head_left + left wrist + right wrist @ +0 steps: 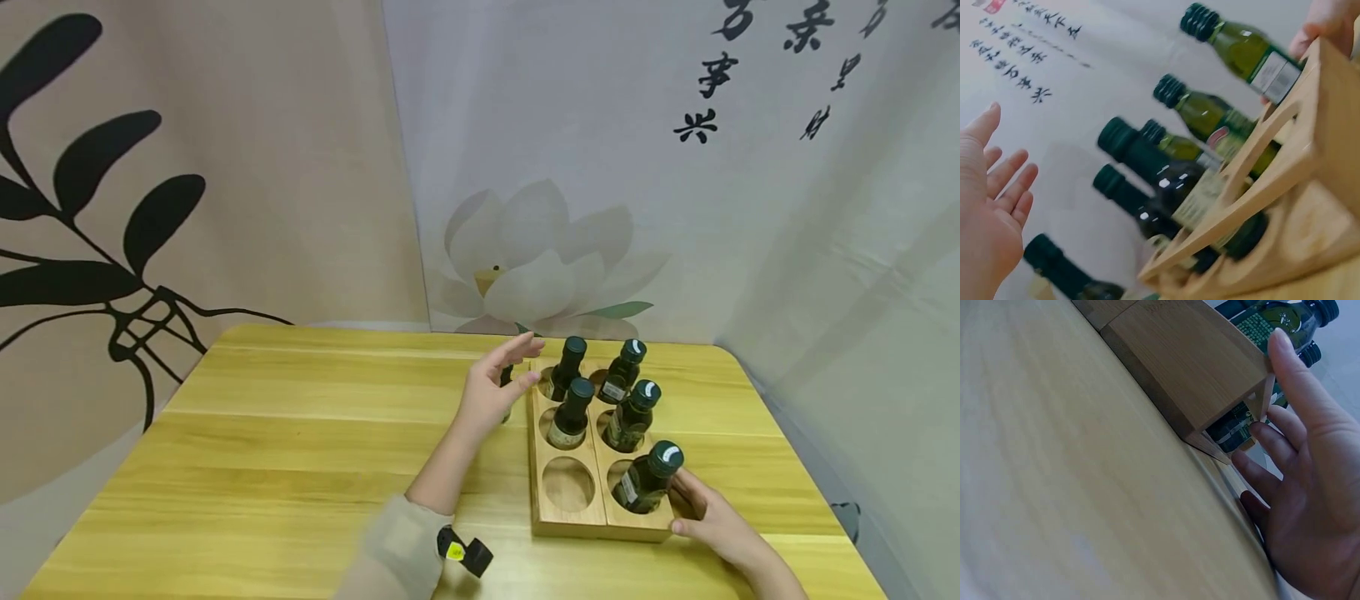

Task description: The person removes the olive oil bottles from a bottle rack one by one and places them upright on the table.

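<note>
A wooden bottle rack [569, 528] with round holes stands on the table, two rows side by side. Two slim dark bottles [572, 414] sit in its left row, where the nearest hole has no bottle. The right row holds three green glass bottles with dark caps [648, 479]. My left hand [487, 387] is raised at the rack's left side, fingers extended and thumb apart, holding nothing. Another dark-capped bottle [1054, 262] stands left of the rack, mostly behind that hand in the head view. My right hand [1310, 469] holds the rack's near right corner, thumb and fingers on either side.
The wooden table [300, 450] reaches back to a cloth backdrop [300, 167] printed with leaves, a flower and dark characters. A dark wrist camera [465, 552] is strapped over the left sleeve. The table's right edge lies beyond the right hand.
</note>
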Demonstrator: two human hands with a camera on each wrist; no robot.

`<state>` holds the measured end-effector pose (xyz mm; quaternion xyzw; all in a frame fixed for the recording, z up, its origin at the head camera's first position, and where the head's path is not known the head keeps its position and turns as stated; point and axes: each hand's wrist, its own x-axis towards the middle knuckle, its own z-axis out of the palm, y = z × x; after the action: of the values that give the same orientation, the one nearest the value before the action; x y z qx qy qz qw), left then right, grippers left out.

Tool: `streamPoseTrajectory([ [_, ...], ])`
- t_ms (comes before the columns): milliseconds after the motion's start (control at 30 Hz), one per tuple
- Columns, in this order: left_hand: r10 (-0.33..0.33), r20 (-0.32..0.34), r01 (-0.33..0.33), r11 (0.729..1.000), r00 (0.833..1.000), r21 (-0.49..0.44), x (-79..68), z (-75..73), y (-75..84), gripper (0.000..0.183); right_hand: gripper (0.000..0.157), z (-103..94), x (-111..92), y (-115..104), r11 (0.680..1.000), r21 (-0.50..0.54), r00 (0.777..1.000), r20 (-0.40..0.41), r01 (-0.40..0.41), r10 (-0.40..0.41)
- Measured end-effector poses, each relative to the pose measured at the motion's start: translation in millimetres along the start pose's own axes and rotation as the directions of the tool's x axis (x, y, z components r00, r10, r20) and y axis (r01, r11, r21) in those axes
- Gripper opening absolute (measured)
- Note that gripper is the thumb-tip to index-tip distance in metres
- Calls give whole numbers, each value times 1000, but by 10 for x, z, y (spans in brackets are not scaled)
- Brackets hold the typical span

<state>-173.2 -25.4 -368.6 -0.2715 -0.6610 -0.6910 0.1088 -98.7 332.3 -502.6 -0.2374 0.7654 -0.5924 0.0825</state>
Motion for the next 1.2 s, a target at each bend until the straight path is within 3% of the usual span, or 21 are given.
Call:
streamPoseTrajectory([
  [100,-31,19,31,1000,999,-3,-35,111,-39,46,74,-3,3,2,1000,-4,1000,0,-1,1],
  [333,-105,34,105,994,994,-9,-89,339,-485,49,78,2,8,2,1000,-4,1000,3,-15,15],
  [600,-209,7,209,978,978,-1,-155,547,-756,50,79,1,2,-5,1000,-1,1000,-6,-19,19],
  [767,-275,-9,275,961,961,8,-186,603,-815,50,77,-2,11,-4,1000,-1,1000,-5,-19,19],
  [1000,-260,-21,260,966,965,-2,-172,625,-836,43,77,5,24,3,1000,-1,1000,-10,-3,3],
  [1200,-248,-20,247,969,969,-27,-155,648,-668,39,79,10,12,3,1000,4,1000,-14,-1,1],
])
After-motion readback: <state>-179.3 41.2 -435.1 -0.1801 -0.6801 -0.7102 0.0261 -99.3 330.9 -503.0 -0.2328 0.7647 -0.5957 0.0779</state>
